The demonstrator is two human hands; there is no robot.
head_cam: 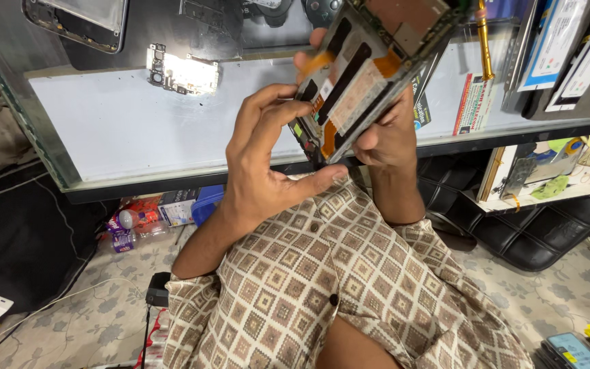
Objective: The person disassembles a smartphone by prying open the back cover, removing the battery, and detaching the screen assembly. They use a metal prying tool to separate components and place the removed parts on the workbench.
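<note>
An opened phone (370, 68), back cover off, shows its battery, orange flex strips and circuit board. I hold it tilted above the glass counter (124, 130). My right hand (387, 133) grips it from behind and below. My left hand (268, 160) has its fingertips on the phone's lower left edge, thumb stretched out beneath it.
A small circuit board (182, 72) lies on the counter, with a phone frame (80, 20) at the far left. A gold-tipped tool (484, 37) and packets (554, 41) stand at right. A shelf (548, 188) holds parts. Bottles and boxes (151, 215) sit under the counter.
</note>
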